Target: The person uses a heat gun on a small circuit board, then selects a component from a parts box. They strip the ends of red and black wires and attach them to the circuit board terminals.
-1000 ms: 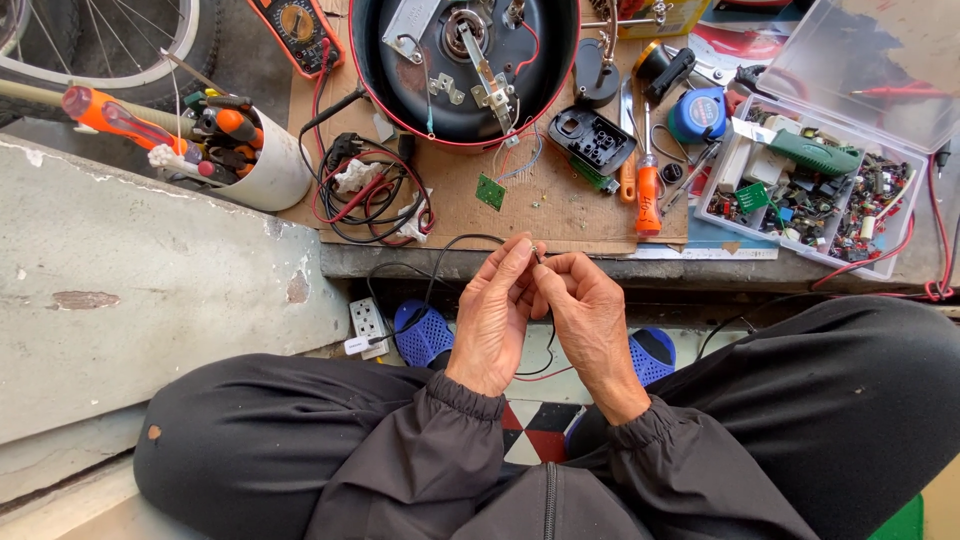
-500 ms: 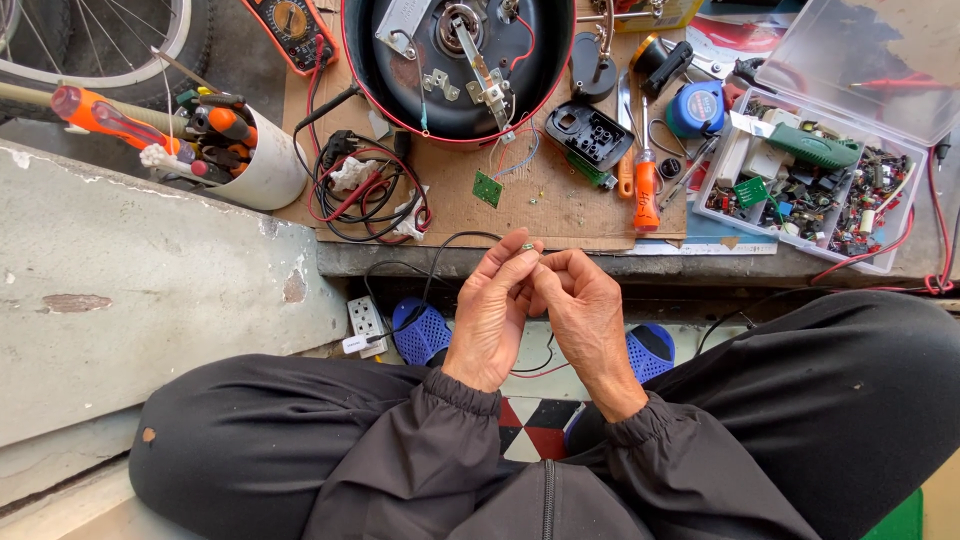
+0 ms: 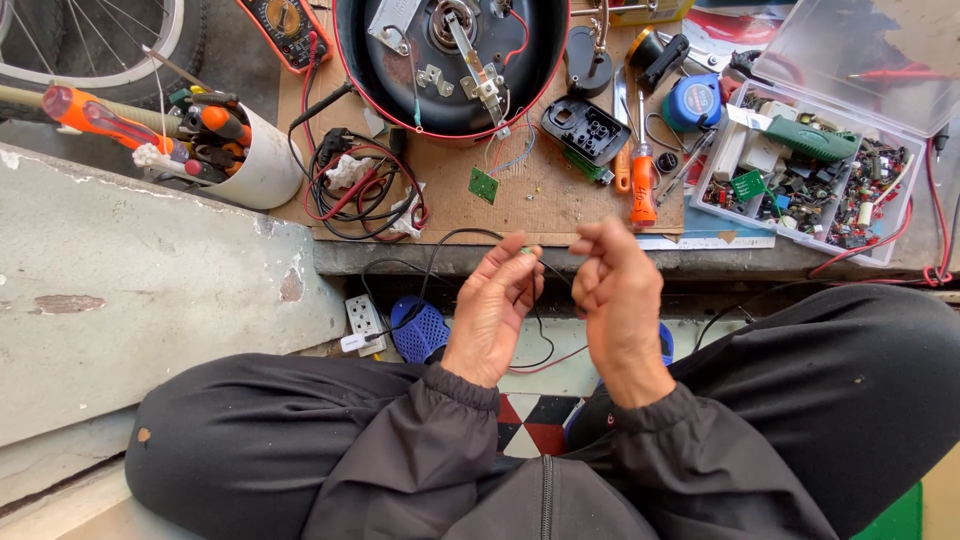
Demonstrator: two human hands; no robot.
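Note:
My left hand (image 3: 497, 305) pinches a tiny green part (image 3: 527, 250) at its fingertips, with a thin dark wire (image 3: 440, 245) running near it. My right hand (image 3: 612, 290) is curled just to the right, fingers closed; I cannot see anything in it. Both hands hover above my lap, in front of a cardboard work mat (image 3: 560, 205). On the mat sits an upturned round black appliance (image 3: 450, 60) with its base open, a small green circuit board (image 3: 484, 185) and an orange screwdriver (image 3: 643, 185).
A clear parts box (image 3: 810, 175) of components stands at the right. A white cup (image 3: 245, 160) of tools and a tangle of red and black leads (image 3: 365, 190) lie at the left. A multimeter (image 3: 285, 25), blue tape (image 3: 692, 100), power strip (image 3: 362, 320) and bicycle wheel (image 3: 100, 35) surround.
My hands were pressed together; they have moved apart, the right hand drawing to the right while the left keeps the small part.

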